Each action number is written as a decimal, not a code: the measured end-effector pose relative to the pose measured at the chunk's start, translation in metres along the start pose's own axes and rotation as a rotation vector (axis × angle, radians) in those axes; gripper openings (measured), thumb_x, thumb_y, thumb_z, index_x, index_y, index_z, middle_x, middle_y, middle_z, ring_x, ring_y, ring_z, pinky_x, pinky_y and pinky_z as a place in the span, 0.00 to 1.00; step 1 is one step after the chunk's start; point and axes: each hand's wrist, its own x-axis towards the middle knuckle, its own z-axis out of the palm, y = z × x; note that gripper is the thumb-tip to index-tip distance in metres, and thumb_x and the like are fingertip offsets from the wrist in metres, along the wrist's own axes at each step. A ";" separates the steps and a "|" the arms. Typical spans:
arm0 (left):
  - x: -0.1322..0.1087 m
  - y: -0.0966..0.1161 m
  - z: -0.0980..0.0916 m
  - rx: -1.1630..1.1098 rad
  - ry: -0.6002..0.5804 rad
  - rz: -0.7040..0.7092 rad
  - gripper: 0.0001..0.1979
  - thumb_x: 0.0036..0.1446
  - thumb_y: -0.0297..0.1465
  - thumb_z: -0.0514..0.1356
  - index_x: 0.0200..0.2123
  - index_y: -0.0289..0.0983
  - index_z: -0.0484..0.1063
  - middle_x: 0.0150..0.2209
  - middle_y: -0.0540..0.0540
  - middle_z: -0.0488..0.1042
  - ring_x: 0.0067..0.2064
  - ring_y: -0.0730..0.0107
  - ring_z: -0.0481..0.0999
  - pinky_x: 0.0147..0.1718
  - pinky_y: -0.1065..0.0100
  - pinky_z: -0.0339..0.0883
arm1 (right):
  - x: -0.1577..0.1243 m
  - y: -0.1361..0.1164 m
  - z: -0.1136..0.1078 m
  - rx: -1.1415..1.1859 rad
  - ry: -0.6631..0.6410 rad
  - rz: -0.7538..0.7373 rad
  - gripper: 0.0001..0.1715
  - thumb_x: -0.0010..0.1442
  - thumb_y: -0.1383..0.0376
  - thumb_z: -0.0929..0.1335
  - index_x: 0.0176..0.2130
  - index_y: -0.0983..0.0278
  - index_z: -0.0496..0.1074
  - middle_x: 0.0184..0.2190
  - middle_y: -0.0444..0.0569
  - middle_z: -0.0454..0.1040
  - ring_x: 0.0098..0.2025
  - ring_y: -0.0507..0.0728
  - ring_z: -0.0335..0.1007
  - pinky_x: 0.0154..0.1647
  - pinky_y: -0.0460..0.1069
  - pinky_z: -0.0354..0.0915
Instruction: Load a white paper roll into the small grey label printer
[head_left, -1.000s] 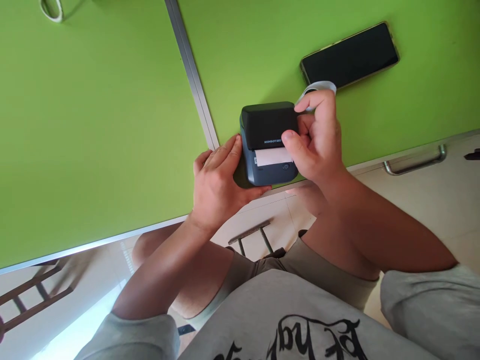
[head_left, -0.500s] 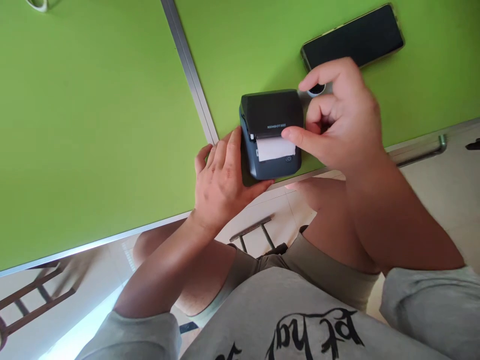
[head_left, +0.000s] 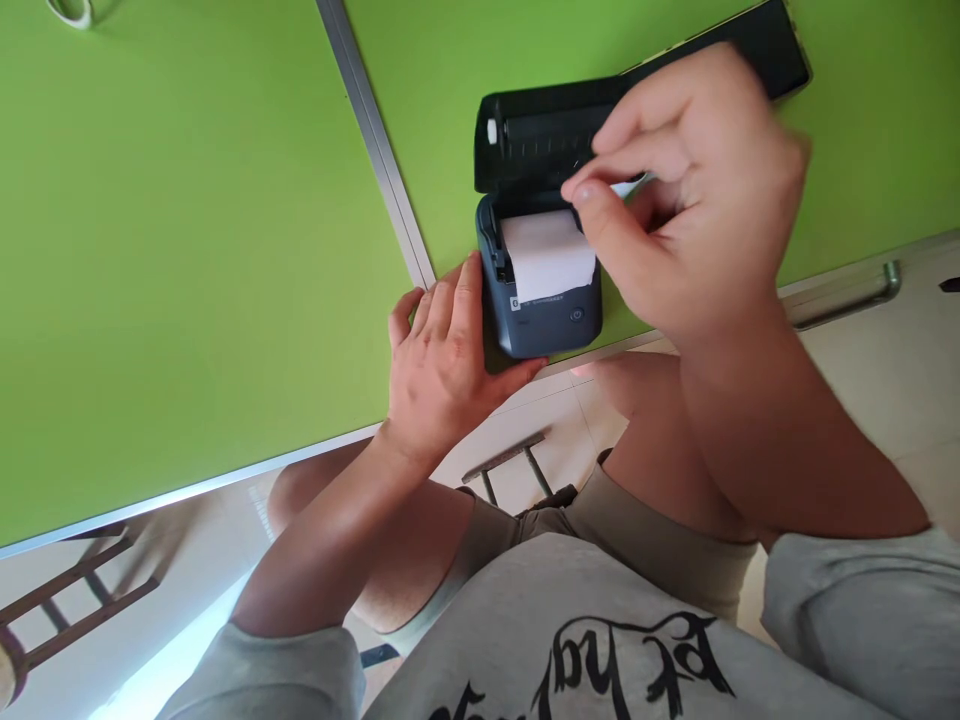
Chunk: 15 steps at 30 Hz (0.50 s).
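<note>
A dark blue-grey label printer [head_left: 551, 325] sits by the front edge of the green table, its black lid [head_left: 555, 130] tipped up and back. White label paper [head_left: 551, 260] lies in the opened bay and hangs over the printer's front. My left hand [head_left: 442, 350] grips the printer, fingers along its left side and thumb across the front. Above the right part of the bay is my right hand [head_left: 697, 190], its thumb and fingertips pinched together and overlapping the lid in view. Whatever is between those fingertips cannot be made out.
Behind my right hand lies a black phone [head_left: 772, 50], partly covered. A small white-rimmed object [head_left: 630, 187] is mostly hidden by that hand. A metal strip [head_left: 379, 150] crosses the green tabletop [head_left: 187, 250]. A white loop [head_left: 71, 12] shows at top left.
The printer's lid has swung up from shut to open, uncovering the paper bay. My right hand has moved up, and its fingertips have come together. The left hand has stayed in place.
</note>
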 end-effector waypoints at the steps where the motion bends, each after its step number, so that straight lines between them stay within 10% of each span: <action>1: 0.000 0.000 0.000 -0.004 0.000 0.004 0.51 0.60 0.65 0.58 0.71 0.32 0.59 0.65 0.28 0.73 0.65 0.41 0.73 0.68 0.47 0.58 | 0.003 0.001 0.001 -0.041 -0.058 -0.015 0.04 0.64 0.68 0.69 0.38 0.57 0.73 0.35 0.40 0.81 0.26 0.51 0.67 0.33 0.51 0.64; 10: -0.001 -0.003 0.001 0.011 0.006 0.028 0.52 0.61 0.66 0.55 0.72 0.31 0.60 0.65 0.28 0.73 0.64 0.42 0.74 0.67 0.48 0.59 | 0.040 -0.018 0.010 -0.609 -0.631 0.101 0.22 0.58 0.70 0.72 0.50 0.51 0.80 0.31 0.48 0.73 0.37 0.64 0.76 0.38 0.57 0.67; 15: -0.002 -0.004 -0.001 0.003 -0.017 0.044 0.50 0.62 0.63 0.57 0.73 0.31 0.58 0.66 0.29 0.72 0.65 0.43 0.73 0.67 0.49 0.58 | 0.040 -0.007 0.010 -0.584 -0.653 0.049 0.32 0.50 0.71 0.78 0.52 0.49 0.78 0.27 0.43 0.68 0.29 0.55 0.68 0.33 0.50 0.61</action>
